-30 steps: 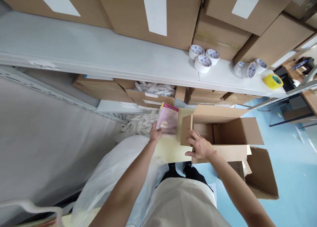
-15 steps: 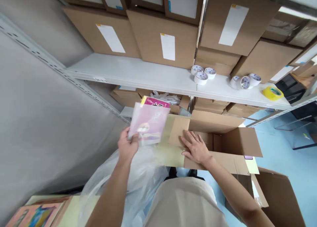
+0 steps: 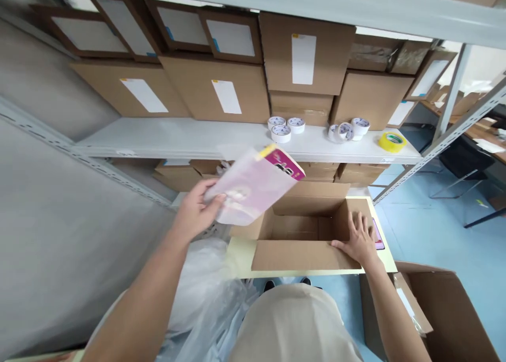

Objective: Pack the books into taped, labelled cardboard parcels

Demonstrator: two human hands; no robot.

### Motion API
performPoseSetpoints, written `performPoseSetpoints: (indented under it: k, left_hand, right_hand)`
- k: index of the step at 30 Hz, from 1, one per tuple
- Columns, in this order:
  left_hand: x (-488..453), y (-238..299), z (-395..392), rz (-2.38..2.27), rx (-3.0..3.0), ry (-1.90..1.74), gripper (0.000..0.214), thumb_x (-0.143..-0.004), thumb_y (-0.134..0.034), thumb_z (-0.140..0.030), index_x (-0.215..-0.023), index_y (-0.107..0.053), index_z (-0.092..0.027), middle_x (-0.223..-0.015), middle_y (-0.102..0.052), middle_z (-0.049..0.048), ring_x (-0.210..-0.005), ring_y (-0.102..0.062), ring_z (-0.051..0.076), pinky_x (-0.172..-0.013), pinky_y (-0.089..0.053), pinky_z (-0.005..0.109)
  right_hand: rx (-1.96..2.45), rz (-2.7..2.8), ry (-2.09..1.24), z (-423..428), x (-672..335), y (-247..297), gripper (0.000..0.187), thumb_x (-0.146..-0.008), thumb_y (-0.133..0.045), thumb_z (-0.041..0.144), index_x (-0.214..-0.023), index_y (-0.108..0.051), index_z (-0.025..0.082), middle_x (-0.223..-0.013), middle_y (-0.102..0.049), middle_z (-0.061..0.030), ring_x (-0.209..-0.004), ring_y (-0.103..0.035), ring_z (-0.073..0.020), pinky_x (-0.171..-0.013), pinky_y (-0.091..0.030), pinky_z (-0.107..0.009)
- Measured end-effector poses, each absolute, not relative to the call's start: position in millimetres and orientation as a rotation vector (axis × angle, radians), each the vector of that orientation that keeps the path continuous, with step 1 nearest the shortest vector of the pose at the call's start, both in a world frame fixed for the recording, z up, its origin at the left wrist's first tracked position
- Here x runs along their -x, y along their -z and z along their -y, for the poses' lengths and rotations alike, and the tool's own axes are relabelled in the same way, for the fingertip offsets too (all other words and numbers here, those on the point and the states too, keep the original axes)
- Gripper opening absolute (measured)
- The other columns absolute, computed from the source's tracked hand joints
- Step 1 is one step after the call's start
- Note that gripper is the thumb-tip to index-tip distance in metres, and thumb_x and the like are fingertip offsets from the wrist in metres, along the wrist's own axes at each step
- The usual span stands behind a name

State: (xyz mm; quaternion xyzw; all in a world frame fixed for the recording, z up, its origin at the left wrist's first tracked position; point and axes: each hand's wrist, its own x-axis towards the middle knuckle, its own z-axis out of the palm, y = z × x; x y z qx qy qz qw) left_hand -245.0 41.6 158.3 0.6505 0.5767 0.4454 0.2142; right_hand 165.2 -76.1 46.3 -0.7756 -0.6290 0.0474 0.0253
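My left hand is closed on a pink packet in clear wrap, held tilted above the left end of an open cardboard box. The box stands on a pale yellow surface and looks bare inside. My right hand lies flat, fingers spread, on the box's right flap and wall. A crumpled clear plastic bag sits below my left arm.
A white shelf carries several rolls of white tape and a yellow roll, backed by stacked labelled cartons. Another open carton stands on the blue floor at lower right. A grey wall fills the left.
My left hand has lifted the pink packet and swung it right, over the box. My right hand slid from the box's left flap to its right side. The view tilted up.
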Motion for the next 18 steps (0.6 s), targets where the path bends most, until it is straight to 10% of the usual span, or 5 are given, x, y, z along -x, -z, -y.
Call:
performPoseSetpoints:
  k: [18]
  left_hand:
    - [91, -80, -92, -1.206, -2.174, -0.053, 0.041, -0.071, -0.06, -0.019, -0.111, -0.068, -0.028, -0.109, -0.073, 0.0016, -0.102, -0.067, 0.024, -0.089, -0.049, 0.031]
  right_hand:
    - [2.27, 1.831, -0.509, 81, -182, -38, 0.109, -0.077, -0.058, 0.075, -0.156, -0.012, 0.016, -0.16, -0.02, -0.0266, -0.147, -0.021, -0.0438, -0.101, -0.039, -0.067]
